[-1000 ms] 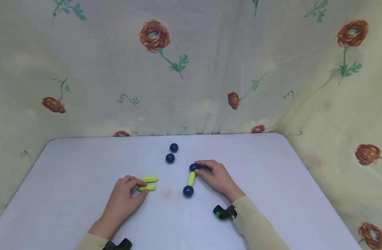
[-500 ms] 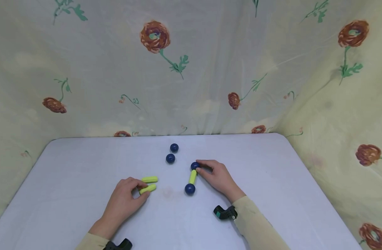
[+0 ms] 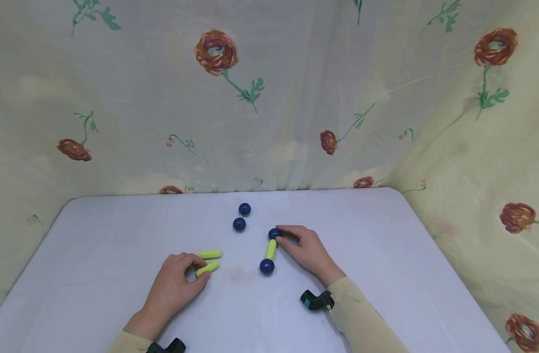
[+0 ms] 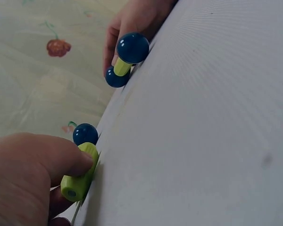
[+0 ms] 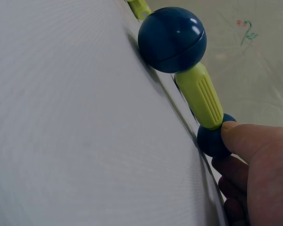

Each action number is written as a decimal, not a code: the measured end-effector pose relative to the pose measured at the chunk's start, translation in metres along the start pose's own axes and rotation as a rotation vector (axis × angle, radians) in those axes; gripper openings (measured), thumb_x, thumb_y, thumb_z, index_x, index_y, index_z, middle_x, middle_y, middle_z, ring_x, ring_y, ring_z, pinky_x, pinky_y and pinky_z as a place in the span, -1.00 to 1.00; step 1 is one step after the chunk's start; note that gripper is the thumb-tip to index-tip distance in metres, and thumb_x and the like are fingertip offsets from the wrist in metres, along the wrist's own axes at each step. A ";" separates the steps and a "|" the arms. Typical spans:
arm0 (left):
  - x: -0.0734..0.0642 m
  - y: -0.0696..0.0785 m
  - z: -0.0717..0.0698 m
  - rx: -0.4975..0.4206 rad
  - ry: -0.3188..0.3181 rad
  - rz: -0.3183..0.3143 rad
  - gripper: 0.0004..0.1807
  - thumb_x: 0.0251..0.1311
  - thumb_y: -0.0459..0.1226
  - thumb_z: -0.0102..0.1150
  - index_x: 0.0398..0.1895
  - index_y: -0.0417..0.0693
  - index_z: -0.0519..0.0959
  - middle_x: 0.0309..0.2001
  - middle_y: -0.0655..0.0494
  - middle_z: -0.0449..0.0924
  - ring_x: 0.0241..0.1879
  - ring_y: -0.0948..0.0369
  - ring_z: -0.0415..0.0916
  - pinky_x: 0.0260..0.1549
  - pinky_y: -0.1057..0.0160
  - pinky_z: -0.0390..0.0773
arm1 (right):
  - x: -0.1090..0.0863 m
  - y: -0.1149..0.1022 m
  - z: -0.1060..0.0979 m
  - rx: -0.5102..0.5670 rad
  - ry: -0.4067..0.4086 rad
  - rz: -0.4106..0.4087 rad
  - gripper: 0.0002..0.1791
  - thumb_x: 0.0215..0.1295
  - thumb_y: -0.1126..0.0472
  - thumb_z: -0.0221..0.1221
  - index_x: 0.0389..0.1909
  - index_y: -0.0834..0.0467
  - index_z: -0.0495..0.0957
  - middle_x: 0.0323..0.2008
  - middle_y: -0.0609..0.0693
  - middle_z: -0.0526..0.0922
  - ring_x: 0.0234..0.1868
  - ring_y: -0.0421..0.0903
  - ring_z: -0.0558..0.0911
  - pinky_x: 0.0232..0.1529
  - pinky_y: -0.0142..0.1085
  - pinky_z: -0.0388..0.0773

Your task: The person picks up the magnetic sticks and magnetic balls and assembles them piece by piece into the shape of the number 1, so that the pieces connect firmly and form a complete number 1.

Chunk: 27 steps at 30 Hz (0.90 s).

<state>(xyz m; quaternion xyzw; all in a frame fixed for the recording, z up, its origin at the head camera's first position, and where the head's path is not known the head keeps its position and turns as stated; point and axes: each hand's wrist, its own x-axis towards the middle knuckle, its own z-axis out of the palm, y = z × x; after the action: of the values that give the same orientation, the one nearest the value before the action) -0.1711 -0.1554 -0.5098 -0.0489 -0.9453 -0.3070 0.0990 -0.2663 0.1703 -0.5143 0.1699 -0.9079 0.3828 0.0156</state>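
Note:
My left hand pinches a yellow-green ribbed rod between thumb and fingers; a round metal-looking end shows in the left wrist view. Just behind it lies a second yellow-green rod. My right hand pinches a dark blue ball. That ball is joined to one end of a third yellow-green rod, whose other end meets a larger-looking blue ball nearer to me. In the right wrist view my thumb touches the pinched ball close to the rod's end.
Two loose blue balls, one farther back and one in front of it, sit on the white table behind the rods. A flowered cloth hangs along the table's back and right side.
The rod in my left hand has turned from lying level beside the other rod to a slant, its right end farther back. The right hand's ball-and-rod piece has shifted slightly away from me.

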 end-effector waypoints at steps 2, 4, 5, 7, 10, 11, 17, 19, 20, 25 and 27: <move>0.000 0.000 0.000 0.010 -0.004 0.004 -0.76 -0.01 -0.15 0.51 -0.26 0.09 0.69 -0.36 0.33 0.56 -0.24 0.21 0.39 -0.20 0.12 0.42 | 0.001 0.001 0.000 -0.001 0.003 -0.010 -0.58 0.36 -0.11 0.22 0.19 -0.11 0.59 0.12 -0.18 0.61 0.21 -0.13 0.52 0.22 -0.10 0.39; 0.001 0.001 -0.001 0.019 -0.008 0.010 -0.74 0.00 -0.14 0.50 -0.22 0.06 0.72 -0.39 0.34 0.54 -0.25 0.21 0.38 -0.22 0.13 0.42 | 0.002 0.001 0.000 -0.005 0.007 -0.014 -0.58 0.36 -0.12 0.22 0.19 -0.11 0.59 0.12 -0.18 0.61 0.21 -0.14 0.52 0.22 -0.11 0.39; 0.001 0.001 -0.001 0.023 -0.007 0.015 -0.74 0.00 -0.13 0.50 -0.22 0.05 0.73 -0.40 0.35 0.53 -0.25 0.21 0.38 -0.22 0.13 0.41 | 0.003 0.002 0.000 -0.006 0.007 -0.015 -0.58 0.36 -0.13 0.22 0.19 -0.12 0.59 0.12 -0.19 0.61 0.21 -0.14 0.52 0.22 -0.11 0.39; 0.001 0.002 -0.002 0.029 -0.001 0.029 -0.73 0.01 -0.13 0.49 -0.21 0.03 0.74 -0.42 0.36 0.50 -0.26 0.21 0.37 -0.23 0.14 0.41 | 0.004 0.002 0.001 -0.007 0.008 -0.018 -0.57 0.36 -0.13 0.22 0.19 -0.12 0.59 0.12 -0.19 0.61 0.21 -0.15 0.51 0.22 -0.12 0.39; -0.001 0.003 -0.003 0.009 0.020 0.051 -0.76 -0.01 -0.16 0.49 -0.24 0.03 0.75 -0.45 0.37 0.47 -0.29 0.22 0.35 -0.28 0.15 0.39 | 0.004 0.003 0.001 -0.005 0.009 -0.018 -0.57 0.35 -0.14 0.22 0.19 -0.12 0.59 0.11 -0.20 0.62 0.21 -0.15 0.52 0.21 -0.12 0.40; -0.001 0.004 -0.003 -0.005 0.029 0.061 -0.77 -0.02 -0.18 0.49 -0.25 0.03 0.75 -0.46 0.38 0.47 -0.30 0.23 0.35 -0.29 0.15 0.39 | 0.004 0.003 0.001 -0.006 0.008 -0.017 -0.57 0.35 -0.14 0.22 0.19 -0.12 0.59 0.11 -0.20 0.62 0.21 -0.15 0.52 0.21 -0.12 0.40; -0.006 0.014 0.003 -0.083 0.038 0.078 -0.84 -0.02 -0.24 0.45 -0.33 0.07 0.70 -0.50 0.38 0.42 -0.37 0.26 0.30 -0.33 0.19 0.35 | 0.002 0.002 0.001 -0.007 0.004 -0.010 -0.58 0.36 -0.12 0.22 0.18 -0.12 0.60 0.11 -0.19 0.62 0.21 -0.14 0.52 0.21 -0.10 0.40; -0.008 0.019 0.006 -0.098 0.034 0.067 -0.85 -0.02 -0.24 0.44 -0.33 0.07 0.69 -0.49 0.38 0.42 -0.36 0.26 0.30 -0.32 0.20 0.35 | 0.002 0.002 0.001 -0.008 0.002 -0.007 -0.58 0.36 -0.13 0.21 0.18 -0.12 0.59 0.11 -0.19 0.61 0.21 -0.14 0.51 0.22 -0.10 0.39; -0.009 0.021 0.007 -0.106 0.035 0.062 -0.84 -0.02 -0.25 0.43 -0.33 0.07 0.68 -0.48 0.38 0.43 -0.36 0.26 0.30 -0.32 0.20 0.36 | 0.002 0.002 0.001 -0.008 0.001 -0.005 -0.58 0.36 -0.13 0.21 0.18 -0.12 0.59 0.12 -0.19 0.61 0.21 -0.14 0.51 0.22 -0.11 0.39; -0.012 0.033 0.012 -0.124 0.006 0.009 -0.83 -0.02 -0.20 0.43 -0.32 0.09 0.67 -0.47 0.40 0.45 -0.35 0.27 0.31 -0.32 0.21 0.37 | 0.002 0.002 0.001 -0.009 -0.006 0.002 -0.55 0.35 -0.17 0.20 0.19 -0.13 0.59 0.12 -0.21 0.60 0.22 -0.15 0.50 0.23 -0.11 0.38; -0.013 0.037 0.014 -0.127 -0.007 -0.007 -0.82 -0.03 -0.18 0.43 -0.32 0.11 0.67 -0.49 0.42 0.44 -0.36 0.27 0.31 -0.33 0.22 0.37 | 0.002 0.002 0.001 -0.012 -0.007 0.003 -0.55 0.35 -0.18 0.20 0.20 -0.14 0.59 0.13 -0.21 0.60 0.22 -0.15 0.50 0.23 -0.11 0.38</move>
<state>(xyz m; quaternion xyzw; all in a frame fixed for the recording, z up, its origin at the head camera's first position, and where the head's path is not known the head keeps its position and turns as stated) -0.1546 -0.1176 -0.5028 -0.0529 -0.9244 -0.3664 0.0913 -0.2684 0.1706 -0.5160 0.1697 -0.9105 0.3768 0.0127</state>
